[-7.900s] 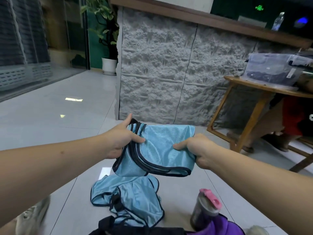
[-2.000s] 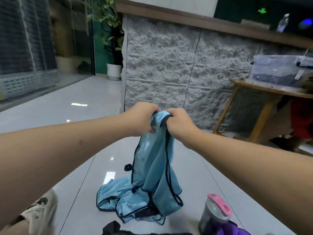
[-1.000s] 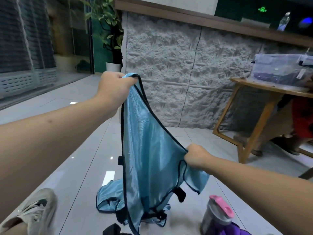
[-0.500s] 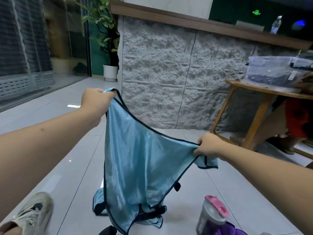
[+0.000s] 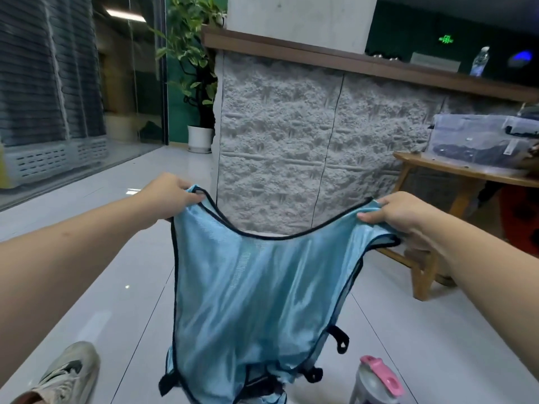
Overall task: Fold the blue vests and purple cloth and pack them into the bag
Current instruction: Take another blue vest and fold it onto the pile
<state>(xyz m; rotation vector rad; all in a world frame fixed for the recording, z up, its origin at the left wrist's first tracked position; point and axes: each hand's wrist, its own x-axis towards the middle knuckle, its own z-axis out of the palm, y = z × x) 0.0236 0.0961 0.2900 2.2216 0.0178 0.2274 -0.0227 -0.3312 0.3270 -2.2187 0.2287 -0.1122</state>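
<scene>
now that the two hands have drawn apart, i log the item as spread flat where half a second ago it hung on a slant.

item 1, blue vest [image 5: 250,290]: held up in the air by its top corners, front face toward me, dark-trimmed neckline sagging in a curve between the two grips. body of the cloth hangs straight down below the grips; black side straps dangle near its lower edge. a second ago it hung narrow from one high grip; now both corners sit almost level.

item 2, left hand [image 5: 170,195]: fingers curled over the left top corner, pinching the trim. it has dropped from its earlier raised position.

item 3, right hand [image 5: 401,212]: thumb on top and fingers tucked under the right top corner, pinching it. it has travelled up and outward, away from the left grip.

item 4, more blue fabric: a scrap shows on the floor directly under the hanging hem; mostly hidden, so i cannot say how it lies.

item 5, bottle with pink lid [image 5: 376,380]: stands on the floor below the right grip, just beside the hem, not touching as far as i can tell.

item 6, shoe [image 5: 62,374]: on the floor, below the left forearm.

bag and purple cloth: not in view.

judgement: this vest is opened out ready for its first fold; i read folding as just starting and packing as not yet reached.
</scene>
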